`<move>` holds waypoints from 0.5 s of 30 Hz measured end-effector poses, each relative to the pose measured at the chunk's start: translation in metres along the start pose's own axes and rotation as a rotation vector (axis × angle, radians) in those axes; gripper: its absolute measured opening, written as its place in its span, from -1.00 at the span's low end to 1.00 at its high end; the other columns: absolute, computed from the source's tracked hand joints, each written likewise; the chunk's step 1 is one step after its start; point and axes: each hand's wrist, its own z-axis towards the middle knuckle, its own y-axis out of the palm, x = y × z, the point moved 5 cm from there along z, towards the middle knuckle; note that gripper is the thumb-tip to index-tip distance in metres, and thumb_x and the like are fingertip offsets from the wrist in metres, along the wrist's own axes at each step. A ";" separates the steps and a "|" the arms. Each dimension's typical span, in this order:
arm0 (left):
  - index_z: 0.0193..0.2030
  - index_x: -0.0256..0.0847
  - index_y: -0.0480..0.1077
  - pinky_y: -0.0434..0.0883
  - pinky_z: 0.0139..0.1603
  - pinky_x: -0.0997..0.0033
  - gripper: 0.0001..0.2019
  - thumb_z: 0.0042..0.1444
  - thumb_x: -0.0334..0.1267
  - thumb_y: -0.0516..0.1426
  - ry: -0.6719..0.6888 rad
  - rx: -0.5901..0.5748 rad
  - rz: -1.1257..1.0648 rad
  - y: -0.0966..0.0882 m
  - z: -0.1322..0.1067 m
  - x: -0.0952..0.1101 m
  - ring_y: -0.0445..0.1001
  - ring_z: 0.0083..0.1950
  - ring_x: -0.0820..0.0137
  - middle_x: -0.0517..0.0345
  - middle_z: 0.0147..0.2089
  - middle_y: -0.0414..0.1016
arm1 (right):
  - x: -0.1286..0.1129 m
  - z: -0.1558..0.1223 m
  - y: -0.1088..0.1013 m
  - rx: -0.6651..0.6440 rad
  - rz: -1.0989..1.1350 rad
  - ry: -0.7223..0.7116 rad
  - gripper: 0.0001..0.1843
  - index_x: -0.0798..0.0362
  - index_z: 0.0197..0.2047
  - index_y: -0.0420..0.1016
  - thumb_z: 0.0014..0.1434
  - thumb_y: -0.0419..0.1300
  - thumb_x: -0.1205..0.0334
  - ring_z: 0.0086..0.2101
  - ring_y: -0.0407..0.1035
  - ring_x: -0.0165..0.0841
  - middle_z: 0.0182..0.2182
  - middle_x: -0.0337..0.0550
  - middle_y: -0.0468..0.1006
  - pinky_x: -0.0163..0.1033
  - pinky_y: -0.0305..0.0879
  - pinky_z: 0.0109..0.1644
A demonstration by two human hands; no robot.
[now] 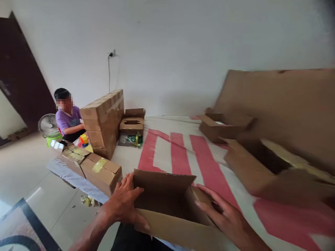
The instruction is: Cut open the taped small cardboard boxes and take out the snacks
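Observation:
An open cardboard box (180, 223) is right in front of me at the table edge, its top facing up and a far flap standing. My left hand (125, 202) grips its left end, the thumb over the near wall and the fingers along the outer side. At the right end, my right hand (222, 212) holds the side wall, with fingers pressed against the cardboard there. Inside, the visible part of the box is bare brown cardboard; its bottom is partly hidden by the near wall.
Open cartons (251, 164) stand to the right, blurred, before a large cardboard sheet (288, 104). Closed boxes (101, 170) line the left edge, beside a stack of taped cartons (104, 118). A person (68, 118) sits beyond them. A red-striped cloth (180, 150) covers the table.

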 end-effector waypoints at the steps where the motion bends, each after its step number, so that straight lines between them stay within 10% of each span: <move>1: 0.34 -0.15 0.42 0.04 0.40 -0.64 0.02 -0.24 0.33 0.46 0.018 0.000 0.059 -0.002 0.004 0.006 -0.27 0.62 -0.46 -0.39 0.66 -0.32 | -0.001 0.001 -0.004 0.004 0.035 0.051 -0.33 -0.09 0.15 0.58 0.11 0.15 -0.28 -0.03 0.62 0.01 0.02 -0.05 0.72 -0.05 0.60 -0.07; 7: -0.11 -0.14 0.62 0.28 0.34 -0.34 -0.76 0.17 -0.08 0.36 0.129 0.029 0.450 -0.009 0.053 0.025 0.04 0.57 -0.23 -0.18 0.59 0.09 | -0.005 0.029 -0.011 0.066 0.261 0.163 -0.25 0.00 0.22 0.52 0.07 0.23 -0.26 0.06 0.57 0.06 0.11 0.08 0.65 0.02 0.55 0.06; 11: -0.06 -0.18 0.63 0.15 0.42 -0.22 -0.84 0.31 -0.31 0.22 0.054 0.062 0.597 -0.052 0.112 -0.002 0.17 0.50 -0.09 -0.22 0.22 0.53 | -0.013 0.042 0.000 0.032 0.341 0.115 -0.23 0.03 0.28 0.44 0.12 0.19 -0.25 0.05 0.58 0.03 0.22 0.19 0.55 0.02 0.58 0.02; 15: 0.07 -0.23 0.55 0.29 0.37 -0.25 -0.77 0.31 -0.24 0.27 -0.093 0.072 0.688 -0.111 0.161 -0.047 0.37 0.36 -0.02 -0.12 0.18 0.55 | -0.008 0.019 -0.001 -0.050 0.082 -0.063 -0.41 -0.05 0.11 0.54 0.18 0.13 -0.25 0.07 0.55 0.01 0.09 0.07 0.61 0.06 0.55 0.09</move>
